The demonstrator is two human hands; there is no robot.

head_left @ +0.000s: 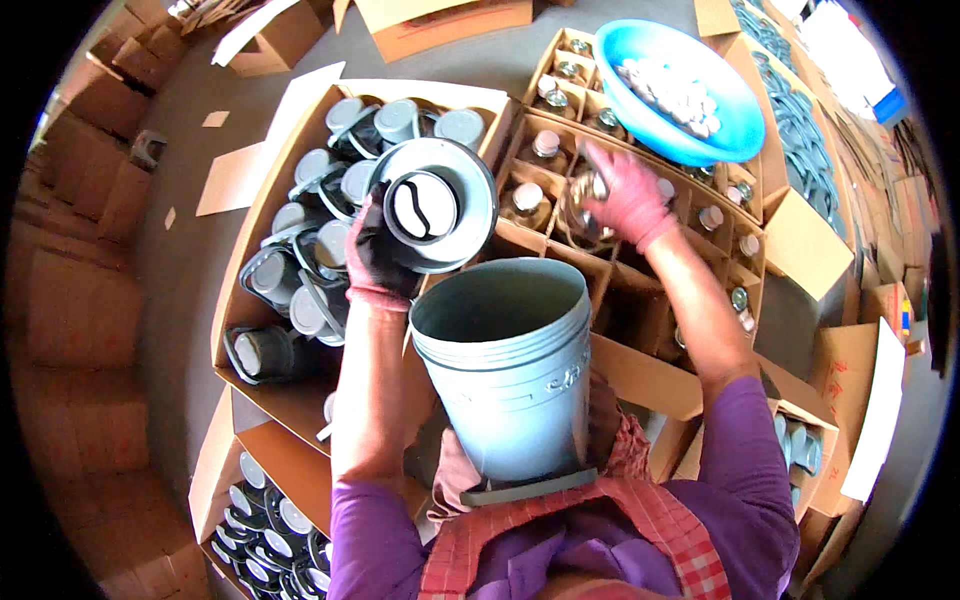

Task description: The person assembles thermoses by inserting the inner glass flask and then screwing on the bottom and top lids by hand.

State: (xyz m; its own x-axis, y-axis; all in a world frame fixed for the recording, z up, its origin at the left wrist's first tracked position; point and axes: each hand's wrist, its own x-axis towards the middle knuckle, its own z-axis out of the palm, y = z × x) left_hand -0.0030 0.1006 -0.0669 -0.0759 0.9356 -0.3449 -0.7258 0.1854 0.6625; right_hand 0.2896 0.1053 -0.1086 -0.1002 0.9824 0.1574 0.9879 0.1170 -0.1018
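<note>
My left hand (376, 255), in a black-and-pink glove, grips a round grey-blue flask top (465, 235) by its edge. Its middle shows a pale disc with a dark curved line. Over the divided carton, my right hand (630, 198), in a pinkish glove, has its fingers round the upper part of a shiny glass flask liner (583, 222); the fingertips are partly hidden. Upright in my lap is a light blue-grey flask body (505, 390), its open mouth facing up. The liner and the flask top are both apart from it.
A carton (228, 300) of grey flask tops stands at left, another (215, 500) of black-and-grey ones below it. The divided carton (600, 262) holds several capped glass liners. A blue basin (735, 130) with small white pieces rests on its far part. Grey-blue handles (800, 130) fill a right-hand carton.
</note>
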